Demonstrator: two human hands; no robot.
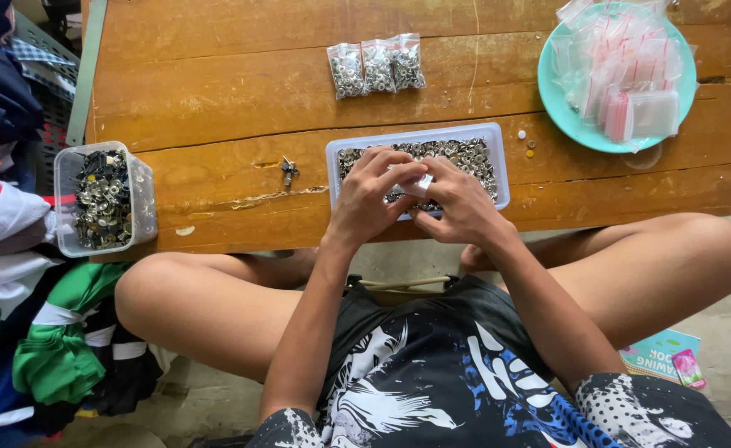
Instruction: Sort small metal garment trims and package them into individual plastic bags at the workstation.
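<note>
Low wooden table (216, 91), concrete floor, clothes pile (17, 332) at left. Left hand (370, 195) & right hand (457, 203) pinch small clear bag (419, 184) over tray (498, 166) of metal rings. Filled bags (375, 66) behind; teal plate (556, 99) w/ empty bags far right; tub (104, 199) left.

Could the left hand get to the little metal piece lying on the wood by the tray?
Probably yes. The metal piece lies alone on bare table, just left of the tray, nothing covering it. The left hand is busy, though, holding a small bag with the right hand.
</note>
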